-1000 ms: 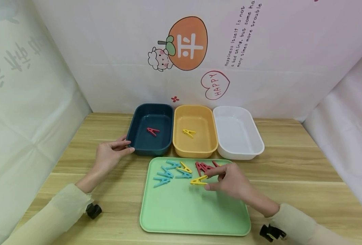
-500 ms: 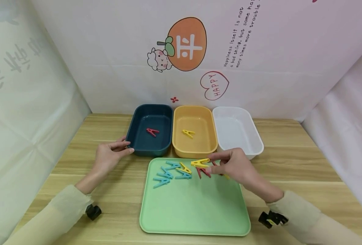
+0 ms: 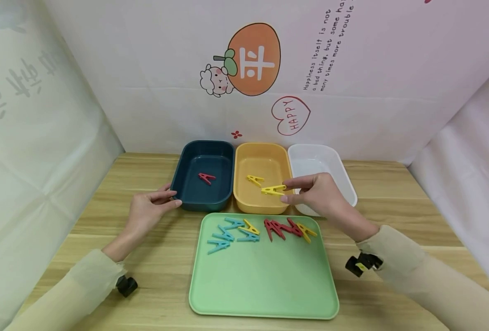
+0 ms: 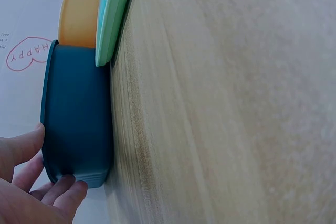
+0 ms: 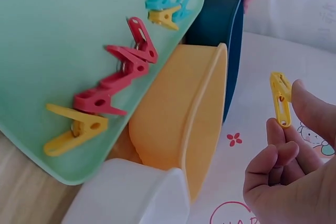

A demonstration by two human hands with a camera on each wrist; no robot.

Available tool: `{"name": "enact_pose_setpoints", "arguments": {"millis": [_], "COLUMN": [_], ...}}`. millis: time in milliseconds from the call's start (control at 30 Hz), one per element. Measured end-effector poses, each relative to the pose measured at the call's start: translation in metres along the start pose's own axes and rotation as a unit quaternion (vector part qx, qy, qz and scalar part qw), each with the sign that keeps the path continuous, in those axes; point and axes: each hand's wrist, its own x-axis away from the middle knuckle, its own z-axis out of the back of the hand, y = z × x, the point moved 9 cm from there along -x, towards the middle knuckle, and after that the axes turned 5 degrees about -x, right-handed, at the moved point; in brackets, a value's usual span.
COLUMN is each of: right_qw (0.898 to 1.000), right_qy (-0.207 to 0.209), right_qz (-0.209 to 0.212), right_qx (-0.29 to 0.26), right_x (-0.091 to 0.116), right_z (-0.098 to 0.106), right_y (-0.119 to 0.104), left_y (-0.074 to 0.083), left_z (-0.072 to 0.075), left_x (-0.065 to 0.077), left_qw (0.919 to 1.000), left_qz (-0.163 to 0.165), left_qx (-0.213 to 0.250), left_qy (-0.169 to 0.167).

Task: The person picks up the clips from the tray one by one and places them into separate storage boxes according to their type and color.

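Note:
My right hand [image 3: 321,193] pinches a yellow clothespin [image 3: 273,190] between thumb and fingertips, above the front right part of the yellow bin [image 3: 265,208]. In the right wrist view the pinched yellow clothespin [image 5: 281,98] hangs clear of the bin. Inside that bin lies another yellow clothespin [image 3: 254,179]. At the left, my left hand [image 3: 147,211] grips the near left corner of the dark blue bin [image 3: 205,206], thumb and fingers at its rim and side. A red clothespin [image 3: 206,178] lies in the blue bin.
A white bin [image 3: 327,209] stands right of the yellow one. In front, a green tray [image 3: 265,280] bears several light blue clothespins [image 3: 224,234], several red clothespins [image 3: 277,227] and two yellow ones. A printed cloth [image 3: 166,92] rises behind the bins.
My right hand has carried the yellow clothespin up and away from the tray, over the red clothespins, to above the yellow bin. The left hand stays at the blue bin.

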Motion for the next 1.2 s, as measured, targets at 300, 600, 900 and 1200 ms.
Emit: {"name": "enact_pose_setpoints", "arguments": {"millis": [300, 600, 900, 1200], "right_qw": [1.000, 1.000, 0.999, 0.999], "right_qy": [0.004, 0.010, 0.015, 0.018], "right_qz": [-0.012, -0.017, -0.027, -0.043], "right_qx": [-0.015, -0.020, -0.025, -0.028], "right_x": [-0.022, -0.044, -0.063, -0.079], "right_z": [0.004, 0.003, 0.001, -0.003], "right_y": [-0.011, -0.013, -0.011, -0.008], "left_y": [0.000, 0.000, 0.000, -0.001], "left_z": [0.000, 0.000, 0.000, -0.001], "left_x": [-0.001, -0.001, -0.002, -0.002], "left_qw": [1.0000, 0.9999, 0.9999, 0.9999], "left_qz": [-0.004, -0.005, -0.008, -0.005], "left_qx": [0.007, 0.009, 0.009, 0.016], "left_qy": [-0.002, -0.004, -0.005, -0.004]}}
